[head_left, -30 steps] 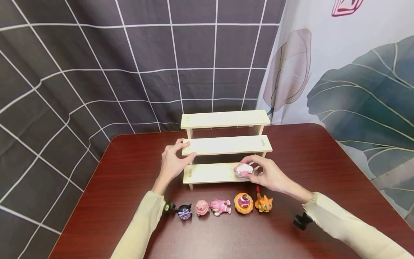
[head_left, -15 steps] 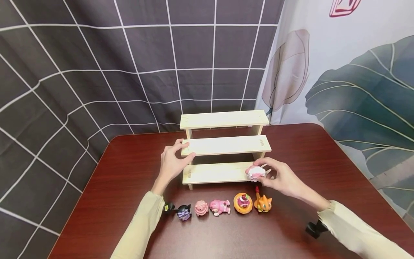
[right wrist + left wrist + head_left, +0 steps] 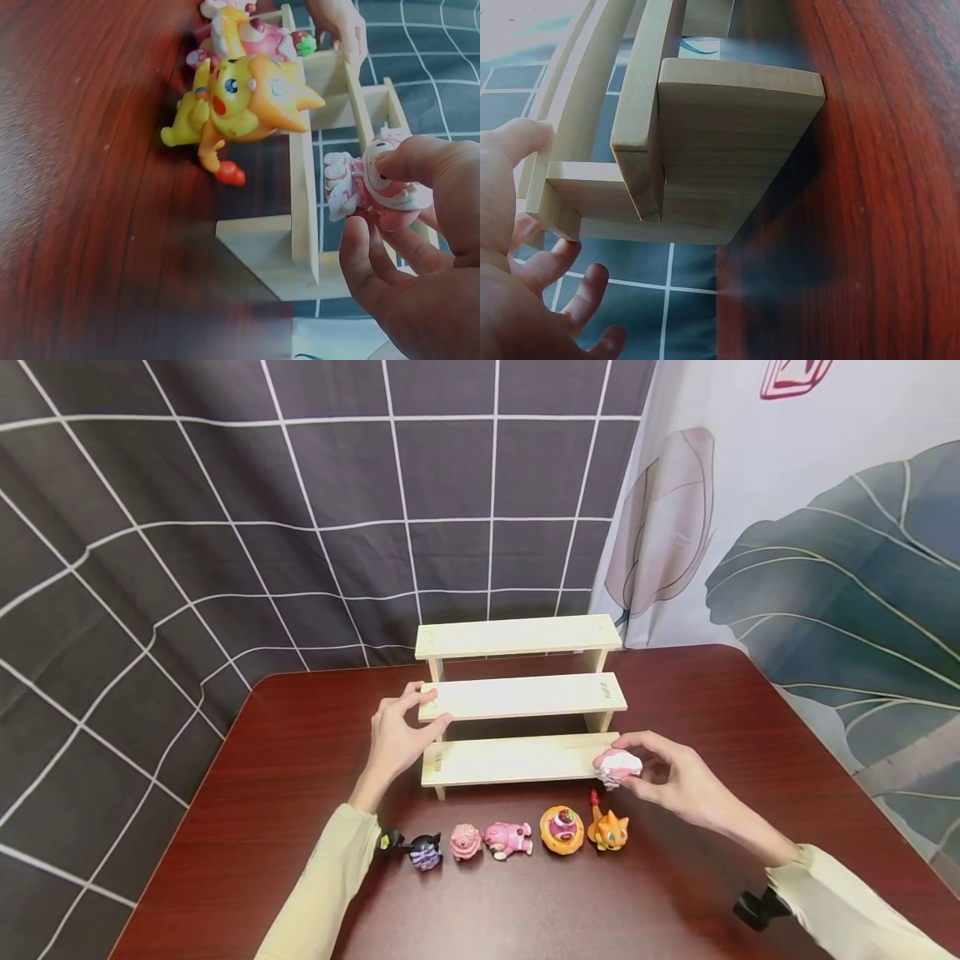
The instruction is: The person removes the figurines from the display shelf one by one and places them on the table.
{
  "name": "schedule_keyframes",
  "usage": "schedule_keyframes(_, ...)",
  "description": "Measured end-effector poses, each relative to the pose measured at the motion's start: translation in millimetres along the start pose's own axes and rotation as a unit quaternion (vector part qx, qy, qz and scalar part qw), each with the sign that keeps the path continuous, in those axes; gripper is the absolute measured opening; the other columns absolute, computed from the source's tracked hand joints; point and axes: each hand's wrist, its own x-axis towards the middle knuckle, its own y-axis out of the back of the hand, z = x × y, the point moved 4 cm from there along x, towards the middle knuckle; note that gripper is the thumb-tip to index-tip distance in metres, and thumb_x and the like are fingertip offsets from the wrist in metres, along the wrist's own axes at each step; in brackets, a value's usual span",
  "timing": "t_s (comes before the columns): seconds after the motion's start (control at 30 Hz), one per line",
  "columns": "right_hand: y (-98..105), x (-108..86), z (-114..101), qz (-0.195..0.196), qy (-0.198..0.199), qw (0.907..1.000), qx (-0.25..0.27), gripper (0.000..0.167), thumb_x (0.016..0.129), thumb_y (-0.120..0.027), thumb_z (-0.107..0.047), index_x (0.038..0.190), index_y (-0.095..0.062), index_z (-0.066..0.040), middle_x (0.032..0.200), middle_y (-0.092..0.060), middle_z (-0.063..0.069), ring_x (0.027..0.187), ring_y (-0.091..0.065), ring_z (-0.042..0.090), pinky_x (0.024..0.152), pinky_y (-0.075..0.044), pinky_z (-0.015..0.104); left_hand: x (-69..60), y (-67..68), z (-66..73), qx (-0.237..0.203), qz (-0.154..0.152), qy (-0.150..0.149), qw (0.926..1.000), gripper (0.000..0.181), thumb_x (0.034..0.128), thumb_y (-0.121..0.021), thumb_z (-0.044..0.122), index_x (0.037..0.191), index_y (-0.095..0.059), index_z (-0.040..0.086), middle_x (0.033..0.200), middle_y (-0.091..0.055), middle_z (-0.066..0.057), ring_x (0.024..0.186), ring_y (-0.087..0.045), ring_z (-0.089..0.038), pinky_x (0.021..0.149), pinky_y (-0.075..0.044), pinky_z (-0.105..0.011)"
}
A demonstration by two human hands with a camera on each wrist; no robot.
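Observation:
A three-tier wooden display shelf [image 3: 525,696] stands on the table. My left hand [image 3: 399,735] grips the left end of its middle tier, with thumb and index finger on either edge; the other fingers stay loosely bent in the left wrist view. Between the thumb and fingers of my right hand [image 3: 686,781] is a small pink-and-white figurine [image 3: 386,184], held at the right end of the lowest tier. Whether its base touches the board cannot be told. Nearest below that hand is a yellow-and-orange figurine [image 3: 609,832] with a red-tipped tail.
In a row before the shelf are a tart-like figurine [image 3: 562,830], a pink bear figurine [image 3: 508,839] lying down, a pink curly figurine [image 3: 466,842] and a black-and-purple figurine [image 3: 425,852]. A dark grid curtain [image 3: 315,560] hangs behind the red-brown table [image 3: 300,727].
My right hand has moved the pink-and-white figurine to the right along the lowest tier, to its right end. The left hand keeps its grip on the middle tier.

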Motion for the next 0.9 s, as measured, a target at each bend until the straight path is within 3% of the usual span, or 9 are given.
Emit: schedule_keyframes(0.9, 11.0, -42.8, 20.2, -0.006, -0.057, 0.9979, -0.028, 0.053, 0.072, -0.085, 0.007, 0.119, -0.064, -0.007, 0.102, -0.066, 0.002, 0.078, -0.059, 0.011, 0.066, -0.053, 0.023, 0.1, -0.3, -0.2, -0.004, -0.002, 0.009, 0.9999, 0.046, 0.0806, -0.084, 0.033, 0.121, -0.075, 0.015, 0.139, -0.060, -0.006, 0.106, -0.052, -0.031, 0.086, -0.036, -0.051)
